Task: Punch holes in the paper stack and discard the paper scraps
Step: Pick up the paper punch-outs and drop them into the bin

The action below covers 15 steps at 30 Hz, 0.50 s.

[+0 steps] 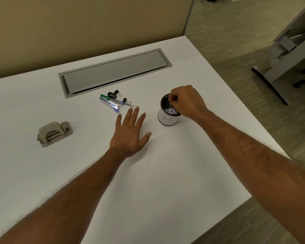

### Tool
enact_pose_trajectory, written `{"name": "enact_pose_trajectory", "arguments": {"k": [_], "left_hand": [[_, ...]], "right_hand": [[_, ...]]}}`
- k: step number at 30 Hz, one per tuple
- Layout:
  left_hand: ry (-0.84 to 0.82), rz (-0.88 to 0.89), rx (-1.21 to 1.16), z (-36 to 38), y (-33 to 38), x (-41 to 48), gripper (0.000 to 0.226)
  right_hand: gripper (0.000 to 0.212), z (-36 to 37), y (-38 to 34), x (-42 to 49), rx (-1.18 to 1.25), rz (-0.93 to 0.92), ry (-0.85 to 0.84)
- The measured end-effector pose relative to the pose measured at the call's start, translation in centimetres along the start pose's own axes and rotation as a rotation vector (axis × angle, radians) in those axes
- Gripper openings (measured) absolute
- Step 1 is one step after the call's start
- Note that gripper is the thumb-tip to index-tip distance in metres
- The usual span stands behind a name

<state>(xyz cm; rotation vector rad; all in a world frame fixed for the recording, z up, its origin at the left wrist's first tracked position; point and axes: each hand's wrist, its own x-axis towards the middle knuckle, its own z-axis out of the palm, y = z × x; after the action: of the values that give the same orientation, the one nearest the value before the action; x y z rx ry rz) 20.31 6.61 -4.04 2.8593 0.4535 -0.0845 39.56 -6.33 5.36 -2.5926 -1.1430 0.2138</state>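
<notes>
Beige hole punch (55, 133) lies flat and closed, well to my left. Small can (167, 119) stands upright on the right with white scraps (171, 110) piled inside.

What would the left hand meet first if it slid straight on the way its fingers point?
Probably the near end of the green pen, just beyond the left hand's ring fingertip, with a binder clip right behind it, though depth is hard to judge.

The desk (42, 103) is white, the hole punch (54, 133) beige. The cup (164, 103) is black, its label (166, 119) white.
</notes>
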Motion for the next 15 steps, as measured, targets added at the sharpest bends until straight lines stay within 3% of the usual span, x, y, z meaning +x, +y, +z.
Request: {"name": "enact_pose_trajectory", "arguments": {"k": [5,10,15], "left_hand": [[-0.01,-0.021,0.015,0.1,-0.5,-0.7,0.078],[0.007,-0.026,-0.007,-0.3,-0.9,-2.0,0.08],[0.005,-0.042,-0.007,-0.3,-1.5,-3.3,0.078]], "right_hand": [[0.025,-0.6,-0.2,-0.2,0.019,0.008,0.028],[0.014,-0.4,-0.1,-0.4,0.008,0.033,0.034],[0.026,-0.7,-0.3,-0.9,0.034,0.05,0.038]]}}
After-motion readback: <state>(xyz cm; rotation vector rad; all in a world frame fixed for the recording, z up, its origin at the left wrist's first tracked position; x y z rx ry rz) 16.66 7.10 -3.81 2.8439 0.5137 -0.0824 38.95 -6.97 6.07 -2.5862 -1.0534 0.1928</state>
